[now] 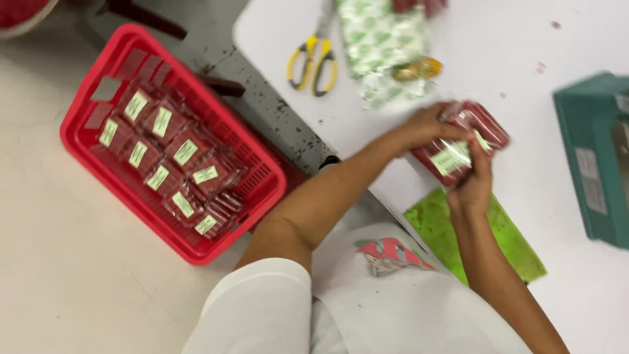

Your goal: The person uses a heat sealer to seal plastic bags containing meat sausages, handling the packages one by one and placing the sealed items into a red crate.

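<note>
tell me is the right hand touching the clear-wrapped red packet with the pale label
Touching. The head view shows the right hand gripping the clear-wrapped red packet from below, fingers over its label; the left hand holds its other end.

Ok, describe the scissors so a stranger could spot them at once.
Start at the white table and go to its far edge, left of the green-patterned wrapping. The scissors lie there closed, the only thing with yellow-and-black loop handles.
</note>
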